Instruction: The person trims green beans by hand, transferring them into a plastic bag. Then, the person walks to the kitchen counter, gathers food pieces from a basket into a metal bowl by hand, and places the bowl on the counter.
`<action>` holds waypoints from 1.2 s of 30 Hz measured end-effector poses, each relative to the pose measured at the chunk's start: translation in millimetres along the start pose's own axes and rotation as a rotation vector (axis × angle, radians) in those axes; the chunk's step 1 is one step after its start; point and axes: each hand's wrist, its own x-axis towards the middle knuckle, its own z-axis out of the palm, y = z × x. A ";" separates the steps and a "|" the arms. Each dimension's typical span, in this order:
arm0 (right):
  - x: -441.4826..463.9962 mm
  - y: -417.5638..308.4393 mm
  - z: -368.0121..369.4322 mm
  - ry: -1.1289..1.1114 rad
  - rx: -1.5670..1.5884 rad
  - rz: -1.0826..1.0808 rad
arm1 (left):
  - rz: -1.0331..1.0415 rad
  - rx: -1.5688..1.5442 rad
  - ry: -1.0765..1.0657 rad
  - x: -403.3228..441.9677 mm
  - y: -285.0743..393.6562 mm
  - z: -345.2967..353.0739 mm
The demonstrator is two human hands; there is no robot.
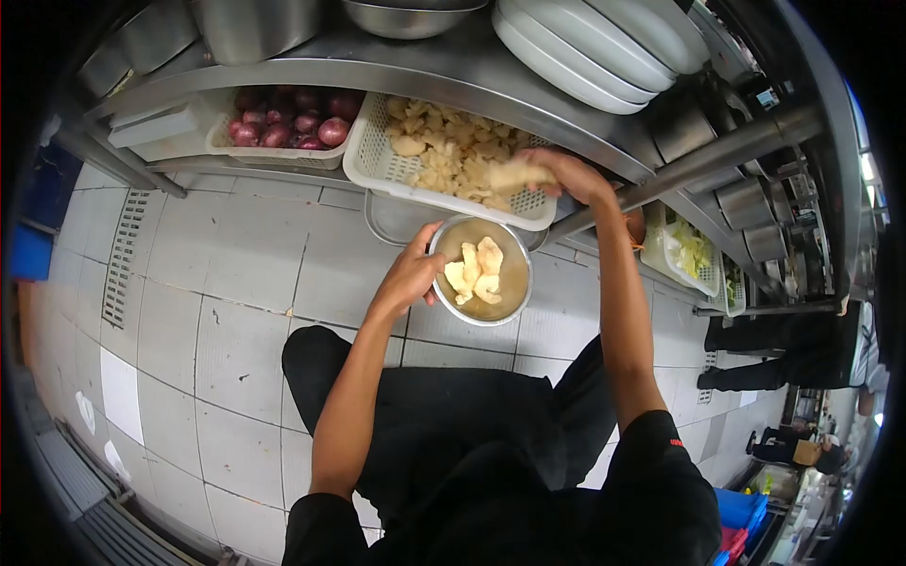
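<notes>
My left hand (411,275) grips the rim of a round metal bowl (511,286), thumb over the edge. Several pale, knobbly pieces of peeled ginger (488,257) lie in the bowl. Over the right end of a white perforated basket (369,141), my right hand (561,174) is closed on a piece of peeled ginger (517,176), slightly blurred by motion. Much more of the same ginger (444,146) fills the basket. The bowl is held just in front of the basket, above the floor.
A basket of red onions (288,132) stands left of the ginger, on the low shelf. Metal pots (257,28) and stacked white dishes (585,57) sit overhead. Leafy greens (694,247) fill a crate at right. A round metal lid or tray (382,222) lies under the basket. Other people (788,354) stand farther right.
</notes>
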 end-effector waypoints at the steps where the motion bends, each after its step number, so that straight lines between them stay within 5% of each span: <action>1: -8.9 -5.1 0.0 -0.238 0.138 -0.097 | -0.004 -0.001 -0.001 0.7 1.4 0.1; 3: -5.4 -10.8 11.7 -0.337 0.153 -0.108 | 0.044 -0.016 -0.027 0.7 2.5 2.3; 5: 17.3 3.7 21.4 0.067 -0.310 -0.088 | 0.021 -0.037 -0.053 1.9 2.6 3.6; 6: 36.8 21.5 24.0 0.108 -0.643 -0.123 | 0.003 -0.059 -0.071 2.7 3.1 4.8; 9: 54.5 20.6 46.4 0.102 -0.937 0.079 | 0.026 -0.057 -0.078 2.9 2.7 6.8; 17: 1.5 -7.0 28.6 0.247 -0.664 0.128 | 0.023 -0.064 -0.020 -2.9 3.4 -5.6; 19: -12.8 -3.0 20.1 0.386 -0.223 0.086 | 0.035 -0.055 -0.001 -3.6 5.1 -7.5; 21: -11.9 4.2 11.3 0.323 -0.072 0.147 | 0.041 -0.078 -0.015 -2.8 6.6 -6.5; 23: -14.5 6.2 8.1 -0.016 0.127 -0.070 | 0.040 -0.093 -0.035 0.0 6.1 -6.0; 24: -20.3 0.0 7.9 -0.016 0.127 -0.068 | 0.039 -0.107 -0.050 0.8 5.1 -6.4; 26: -32.9 -19.2 9.4 -0.476 -0.045 -0.193 | 0.036 -0.121 -0.063 2.6 3.3 -4.5; 27: -22.5 -14.2 14.9 -0.478 -0.044 -0.195 | 0.035 -0.133 -0.075 3.3 2.9 -5.0; 29: 11.5 3.9 26.7 0.066 -0.196 -0.298 | 0.025 -0.128 -0.083 3.2 2.3 -6.3; 31: 48.7 7.5 37.5 0.148 -0.292 -0.212 | 0.018 -0.122 -0.096 3.6 1.2 -4.7; 33: 87.2 20.2 53.4 0.440 -0.895 -0.387 | 0.028 -0.097 -0.095 3.0 1.6 -1.9; 36: 101.2 17.7 55.9 0.203 -1.118 -0.278 | 0.035 -0.078 -0.058 -2.9 3.8 -2.6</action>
